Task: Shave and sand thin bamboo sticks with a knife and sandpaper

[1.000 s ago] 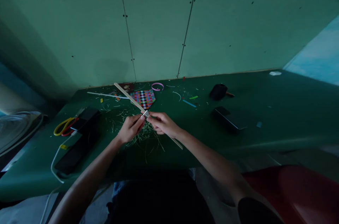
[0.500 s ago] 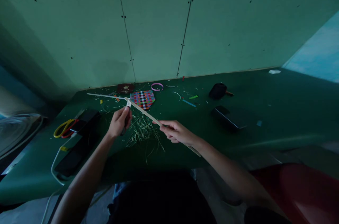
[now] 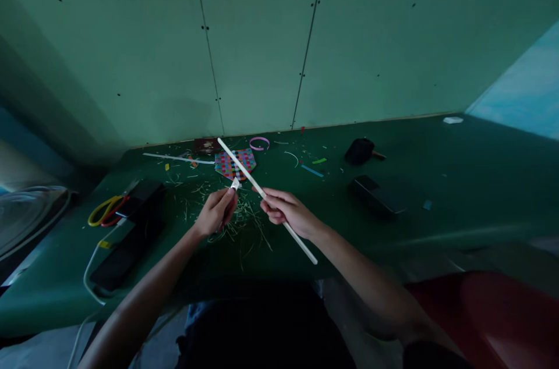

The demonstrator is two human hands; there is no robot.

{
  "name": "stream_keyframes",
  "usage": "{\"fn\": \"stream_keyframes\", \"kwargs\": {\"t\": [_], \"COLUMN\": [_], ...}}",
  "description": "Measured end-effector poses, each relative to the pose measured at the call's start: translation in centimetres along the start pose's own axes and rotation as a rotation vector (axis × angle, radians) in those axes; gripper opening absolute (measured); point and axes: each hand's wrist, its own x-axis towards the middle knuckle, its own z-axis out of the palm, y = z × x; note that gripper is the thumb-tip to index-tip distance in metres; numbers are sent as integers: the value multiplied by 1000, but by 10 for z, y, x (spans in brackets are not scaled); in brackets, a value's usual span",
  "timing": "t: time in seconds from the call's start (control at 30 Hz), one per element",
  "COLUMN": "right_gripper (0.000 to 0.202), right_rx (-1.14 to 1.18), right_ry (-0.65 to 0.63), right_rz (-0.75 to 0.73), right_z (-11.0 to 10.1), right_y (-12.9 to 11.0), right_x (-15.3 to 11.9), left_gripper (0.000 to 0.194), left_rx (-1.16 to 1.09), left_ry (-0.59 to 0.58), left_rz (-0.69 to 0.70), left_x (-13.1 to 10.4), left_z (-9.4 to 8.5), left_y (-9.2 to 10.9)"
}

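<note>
My right hand (image 3: 290,212) is closed around the middle of a pale, thin wooden or bamboo stick (image 3: 244,170). The stick slants from the upper left down to the lower right, above the table. In my closed left hand (image 3: 216,212) is a small knife with a short, pale blade (image 3: 236,184) pointing up and to the right. Its dark reddish handle is mostly hidden by my fingers. Blade and stick are apart. Below and between my hands lies a heap of thin shavings (image 3: 247,220). Behind the stick is a colourful woven checkered piece (image 3: 225,166).
The green table (image 3: 458,183) meets a panelled wall. Yellow- and red-handled scissors (image 3: 105,212) and black items lie left, with a white cable (image 3: 89,270). A pink ring (image 3: 259,140), coloured strips, a dark pouch (image 3: 358,151) and a black case (image 3: 378,194) lie about.
My left hand with the knife has moved right and toward me, off the stick's far end. The stick has turned steeper, its far end now higher and farther right.
</note>
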Motion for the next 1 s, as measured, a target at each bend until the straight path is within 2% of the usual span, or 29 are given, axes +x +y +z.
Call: {"fn": "stream_keyframes", "kwargs": {"t": [0.2, 0.47, 0.7, 1.0], "right_gripper": [32, 50, 63, 55], "right_rx": [114, 48, -99, -201], "right_ry": [59, 27, 15, 76], "right_rz": [-8, -37, -74, -157], "right_z": [6, 5, 12, 17], "right_y": [4, 21, 25, 28], "right_x": [13, 25, 20, 18], "left_gripper": [54, 52, 51, 51], "left_rx": [34, 112, 104, 23], "left_ry": [-27, -226, -226, -186], "left_rz": [-3, 25, 40, 9], "left_x": [-1, -2, -3, -4], "left_z": [2, 8, 9, 8], "left_y": [3, -8, -8, -5]}}
